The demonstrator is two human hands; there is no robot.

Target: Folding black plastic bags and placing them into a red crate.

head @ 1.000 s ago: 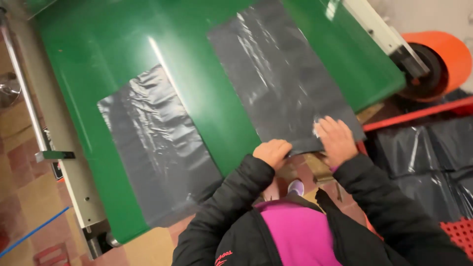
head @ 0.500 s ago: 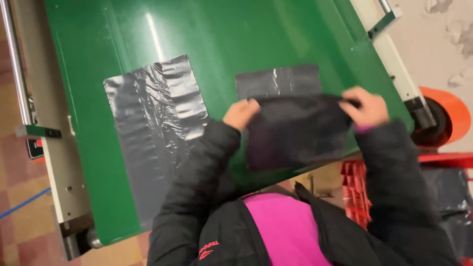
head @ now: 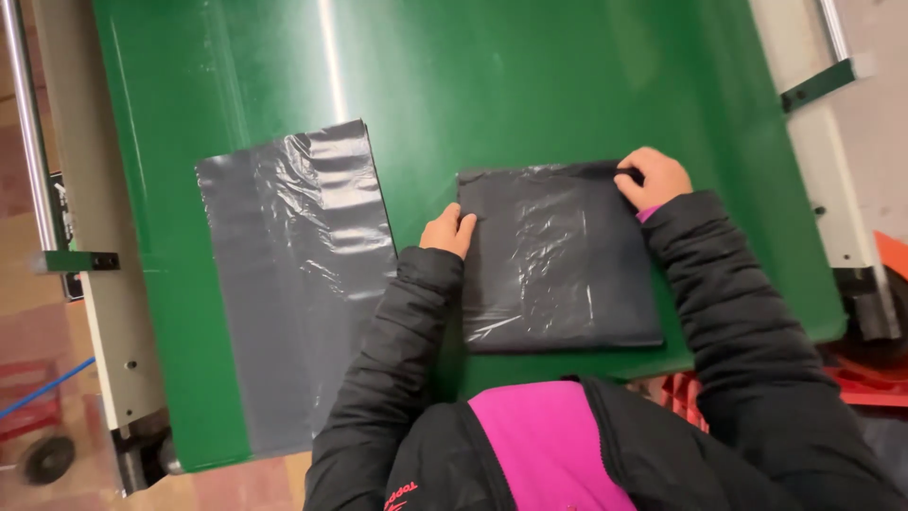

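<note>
A dark grey plastic bag (head: 558,260), folded in half, lies flat on the green conveyor belt (head: 473,85). My left hand (head: 448,231) presses its upper left corner. At the upper right corner my right hand (head: 653,176) pinches the folded edge. A second grey plastic bag (head: 298,274) lies unfolded on the belt to the left, apart from both hands. Both arms are in black jacket sleeves.
The belt runs in a pale metal frame (head: 99,284) with a side rail on the left and another frame rail (head: 813,123) on the right. An orange part (head: 894,255) and red crate (head: 690,393) show at the right edge. A blue line crosses the floor at left.
The long bag was lifted by its near edge and folded over onto itself. It now lies flat and half as long, with my hands at its far corners. The view has shifted.
</note>
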